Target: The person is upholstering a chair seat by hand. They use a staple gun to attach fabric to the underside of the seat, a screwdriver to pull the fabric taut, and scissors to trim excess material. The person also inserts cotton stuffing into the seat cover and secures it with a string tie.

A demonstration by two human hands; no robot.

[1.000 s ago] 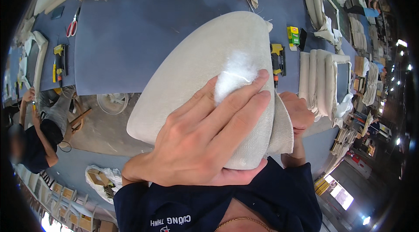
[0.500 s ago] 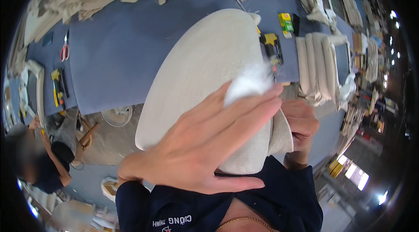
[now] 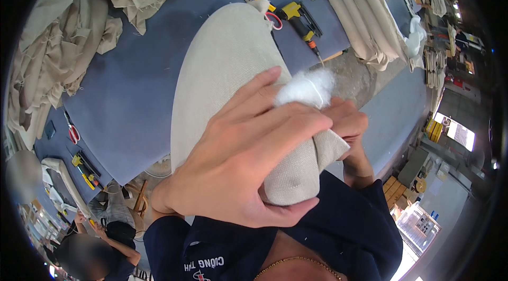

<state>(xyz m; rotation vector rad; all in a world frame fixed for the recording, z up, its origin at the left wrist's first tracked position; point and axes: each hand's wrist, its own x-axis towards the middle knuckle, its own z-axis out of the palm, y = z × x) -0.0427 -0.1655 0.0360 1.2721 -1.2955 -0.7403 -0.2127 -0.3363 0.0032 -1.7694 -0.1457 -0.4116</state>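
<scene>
A beige upholstered panel (image 3: 222,59), long with a rounded far end, is held up in front of me. My left hand (image 3: 243,154) lies across its near part, the thumb bent round the near end and the fingers curled over the fabric. A tuft of white fibre stuffing (image 3: 307,88) sticks up beside its fingers, close to the panel's right edge. On that right side, my right hand (image 3: 349,122) is closed at a loose flap of the cover (image 3: 330,149). Its fingertips are partly hidden behind the flap and the stuffing.
On the blue-grey table (image 3: 143,85) lie a yellow and black staple gun (image 3: 301,22), a screwdriver (image 3: 262,1), red-handled scissors (image 3: 72,130) and a second staple gun (image 3: 86,169). Beige fabric (image 3: 58,43) is heaped left; padded panels (image 3: 365,16) stand right. A person (image 3: 95,249) works lower left.
My view has turned, and the panel now stands more upright in it. My left hand has curled from nearly flat, with its thumb round the panel's near end. The right hand stays at the flap.
</scene>
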